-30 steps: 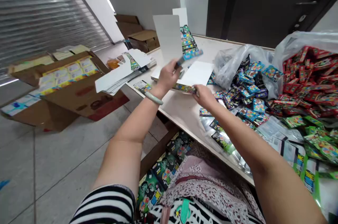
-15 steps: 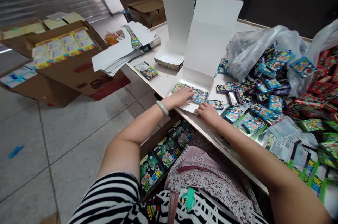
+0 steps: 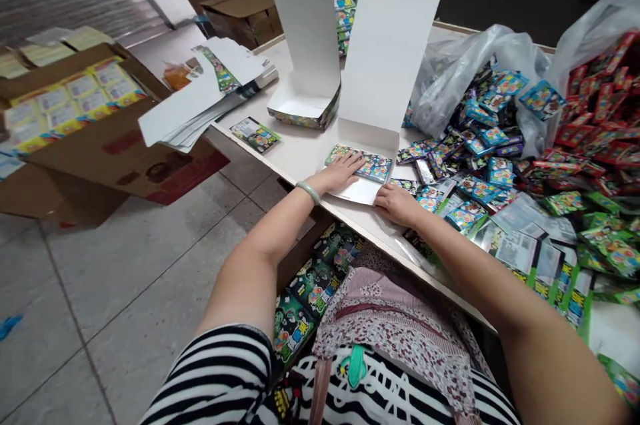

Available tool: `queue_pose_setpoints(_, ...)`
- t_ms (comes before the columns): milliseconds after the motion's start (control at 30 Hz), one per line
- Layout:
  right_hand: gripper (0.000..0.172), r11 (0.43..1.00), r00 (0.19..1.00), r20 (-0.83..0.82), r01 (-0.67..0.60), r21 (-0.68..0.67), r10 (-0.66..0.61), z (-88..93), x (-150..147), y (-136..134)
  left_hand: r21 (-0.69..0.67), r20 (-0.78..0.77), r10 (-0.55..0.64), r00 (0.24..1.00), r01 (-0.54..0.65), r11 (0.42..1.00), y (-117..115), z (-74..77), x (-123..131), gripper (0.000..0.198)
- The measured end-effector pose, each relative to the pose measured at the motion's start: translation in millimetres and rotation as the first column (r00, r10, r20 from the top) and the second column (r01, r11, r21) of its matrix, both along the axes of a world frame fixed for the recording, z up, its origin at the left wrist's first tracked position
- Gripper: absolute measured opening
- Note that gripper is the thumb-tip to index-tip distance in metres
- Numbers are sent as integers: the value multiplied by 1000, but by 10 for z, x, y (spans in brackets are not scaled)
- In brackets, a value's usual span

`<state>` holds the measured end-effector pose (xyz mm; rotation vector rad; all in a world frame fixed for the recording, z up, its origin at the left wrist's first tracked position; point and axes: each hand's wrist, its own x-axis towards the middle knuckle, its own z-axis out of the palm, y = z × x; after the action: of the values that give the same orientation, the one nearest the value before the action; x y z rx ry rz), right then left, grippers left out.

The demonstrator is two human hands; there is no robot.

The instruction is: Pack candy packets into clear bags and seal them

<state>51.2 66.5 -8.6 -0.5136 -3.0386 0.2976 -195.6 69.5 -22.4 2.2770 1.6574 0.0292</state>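
A white cardboard display box (image 3: 385, 71) lies opened on the table, its tall back panel standing up. Colourful small packets (image 3: 373, 167) lie flat in its tray. My left hand (image 3: 340, 173), with a pale green bangle on the wrist, rests flat with fingers stretched over those packets. My right hand (image 3: 397, 203) lies on the box's front flap (image 3: 359, 191) at the table edge, fingers bent down against it. A second opened white box (image 3: 305, 105) stands just behind, with nothing in its tray.
Heaps of blue packets (image 3: 480, 145), red packets (image 3: 605, 118) and green packets (image 3: 600, 245) spill from clear plastic bags on the right. Flat box blanks (image 3: 200, 105) are stacked at the table's left end. Open brown cartons (image 3: 90, 125) sit on the tiled floor.
A second ago both hands were up at the box further back. The box now lies opened in front of me and both hands have come down onto its tray and flap.
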Motion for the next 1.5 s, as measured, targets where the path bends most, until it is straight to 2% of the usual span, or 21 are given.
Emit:
queue_pose_setpoints(100, 28, 995, 994, -35, 98, -29, -99, 30, 24, -150, 83, 132, 25, 991, -37, 996, 6, -11, -20, 65)
queue_pose_setpoints(200, 39, 983, 968, -187, 151, -100, -168, 122, 261, -452, 190, 265, 47, 963, -100, 977, -28, -29, 49, 65)
queue_pose_setpoints(267, 35, 974, 945, -277, 123, -191, -173, 184, 597, -668, 245, 340, 0, 941, -89, 966, -100, -53, 162, 60)
queue_pose_setpoints(333, 28, 948, 925, -297, 156, -276, -238, 226, 1057, -832, 367, 479, -118, 870, -76, 927, -209, -80, 351, 50)
queue_pose_setpoints(400, 27, 885, 863, -266, 343, -314, -429, 245, 1588, -903, 416, 522, -256, 814, 19, 909, -347, -87, 649, 42)
queue_pose_setpoints(433, 27, 824, 800, -238, 476, -307, -551, 245, 1852, -894, 427, 528, -313, 790, 72, 902, -419, -77, 843, 39)
queue_pose_setpoints(500, 31, 651, 631, -165, 718, -245, -758, 227, 2312, -787, 430, 505, -403, 763, 182, 884, -546, -33, 1297, 30)
queue_pose_setpoints(567, 44, 536, 530, -85, 826, -176, -844, 197, 2614, -592, 431, 479, -427, 767, 218, 876, -630, 29, 1785, 27)
queue_pose_setpoints(667, 65, 488, 487, -40, 866, -104, -872, 174, 2746, -254, 385, 427, -454, 782, 297, 874, -710, 125, 2441, 33)
queue_pose_setpoints(767, 77, 393, 393, 46, 919, -16, -918, 192, 2663, 25, 167, 290, -492, 821, 463, 871, -813, 188, 2900, 45)
queue_pose_setpoints(867, 78, 319, 306, 174, 946, 53, -936, 227, 2597, 231, 54, 195, -498, 845, 498, 866, -915, 194, 3118, 54)
queue_pose_setpoints(967, 70, 285, 267, 217, 957, 55, -939, 251, 2633, 386, 28, 185, -496, 848, 500, 866, -937, 170, 3141, 56)
queue_pose_setpoints(1067, 49, 287, 267, 226, 956, 59, -937, 262, 2708, 470, 20, 184, -507, 842, 512, 859, -907, 154, 3097, 58)
queue_pose_setpoints(1133, 35, 321, 299, 211, 944, 79, -931, 264, 2737, 472, 16, 181, -513, 839, 519, 855, -892, 151, 3078, 59)
queue_pose_setpoints(1200, 28, 367, 345, 184, 925, 98, -920, 261, 2743, 437, 14, 184, -514, 838, 521, 854, -889, 149, 3071, 59)
queue_pose_setpoints(1367, 31, 465, 452, 116, 871, 156, -885, 222, 2719, 302, 17, 182, -516, 837, 522, 853, -891, 135, 3068, 61)
queue_pose_setpoints(1500, 38, 623, 634, 73, 722, 300, -770, 256, 2789, 157, 16, 167, -525, 835, 530, 848, -886, 132, 3059, 62)
